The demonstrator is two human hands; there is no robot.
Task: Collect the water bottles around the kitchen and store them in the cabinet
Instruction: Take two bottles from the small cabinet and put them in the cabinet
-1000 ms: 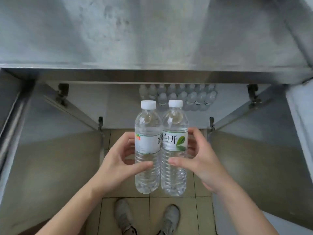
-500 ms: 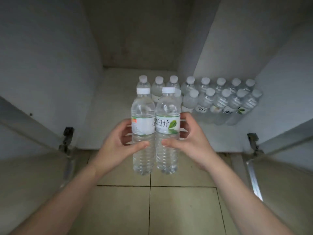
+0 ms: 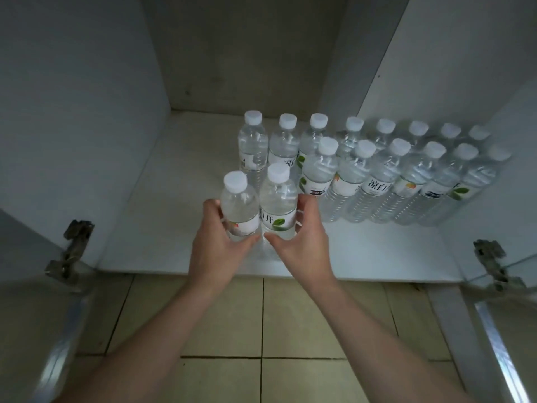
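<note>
Two clear water bottles with white caps are pressed side by side between my hands, over the front of the cabinet floor (image 3: 180, 228). My left hand (image 3: 216, 242) grips the left bottle (image 3: 239, 207), which has an orange-marked label. My right hand (image 3: 302, 239) grips the right bottle (image 3: 277, 202), with a green leaf on its label. Whether their bases touch the floor is hidden by my hands. Behind and to the right, several stored bottles (image 3: 377, 175) stand in two rows against the right wall.
The cabinet's left half (image 3: 162, 175) holds nothing. Both doors are swung open, with metal hinges at the left (image 3: 72, 248) and right (image 3: 494, 260). Beige floor tiles (image 3: 261, 321) lie below the cabinet's front edge.
I have dropped lower and moved both bottles forward into the cabinet. They went from in front of the opening to just left of the front row of stored bottles.
</note>
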